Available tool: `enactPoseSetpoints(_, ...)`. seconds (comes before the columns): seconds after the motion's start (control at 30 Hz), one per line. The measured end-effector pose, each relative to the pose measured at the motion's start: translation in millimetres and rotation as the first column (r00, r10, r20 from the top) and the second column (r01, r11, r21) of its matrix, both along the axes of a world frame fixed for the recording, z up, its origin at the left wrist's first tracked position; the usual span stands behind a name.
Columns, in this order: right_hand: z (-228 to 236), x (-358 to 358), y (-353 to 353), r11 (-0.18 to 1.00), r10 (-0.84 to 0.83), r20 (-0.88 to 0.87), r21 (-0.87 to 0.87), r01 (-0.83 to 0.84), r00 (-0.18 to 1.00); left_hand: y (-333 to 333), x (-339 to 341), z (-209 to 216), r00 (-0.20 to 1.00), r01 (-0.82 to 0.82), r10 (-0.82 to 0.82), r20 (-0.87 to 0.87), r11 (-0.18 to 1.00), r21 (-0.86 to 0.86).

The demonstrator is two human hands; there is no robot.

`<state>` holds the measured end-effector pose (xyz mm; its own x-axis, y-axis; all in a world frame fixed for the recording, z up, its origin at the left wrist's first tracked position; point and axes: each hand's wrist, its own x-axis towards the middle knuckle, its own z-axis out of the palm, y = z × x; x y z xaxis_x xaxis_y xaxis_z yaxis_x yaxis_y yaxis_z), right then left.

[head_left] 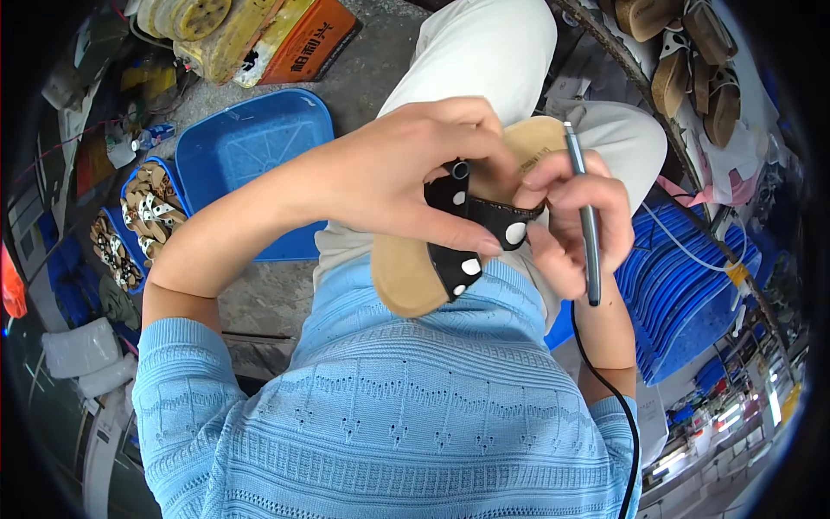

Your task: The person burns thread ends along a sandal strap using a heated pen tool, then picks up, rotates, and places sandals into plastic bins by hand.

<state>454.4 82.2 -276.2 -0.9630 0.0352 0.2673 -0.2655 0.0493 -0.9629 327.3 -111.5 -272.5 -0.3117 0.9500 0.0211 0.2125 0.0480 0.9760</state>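
A sandal lies across my lap, with a tan sole (pixel 410 275) and black straps (pixel 494 221) dotted with white spots. My left hand (pixel 411 169) grips it from above, thumb over the straps and fingers curled by the sole's far side. At the strap's right end, the fingertips of my right hand (pixel 592 212) are close to or touching the black edge. Between those fingers stands a slim silver pen-shaped tool (pixel 584 208), its pale tip pointing up and away. Part of the sole is hidden behind my left hand.
To the left are a blue plastic bin (pixel 251 138) and smaller blue baskets of sandals (pixel 149 206). An orange box (pixel 313 41) stands beyond. Stacked blue trays (pixel 683 277) sit at the right, below hanging sandals (pixel 696 73). A black cord (pixel 618 398) runs along my right arm.
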Motion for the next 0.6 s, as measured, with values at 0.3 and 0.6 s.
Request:
enactPoseSetpoints(0.3, -8.6, 34.0, 19.8, 0.998, 0.006, 0.099, 0.069, -0.012, 0.995, -7.2, 30.6, -24.8, 0.979, 0.004, 0.023, 0.205, 0.991, -0.132)
enactPoseSetpoints(0.6, -16.1, 42.9, -2.6, 0.965, -0.031, 0.324, -0.237, 0.113, 0.946, -3.0, 34.7, -25.6, 0.979, 0.011, 0.023, 0.205, 0.986, -0.165)
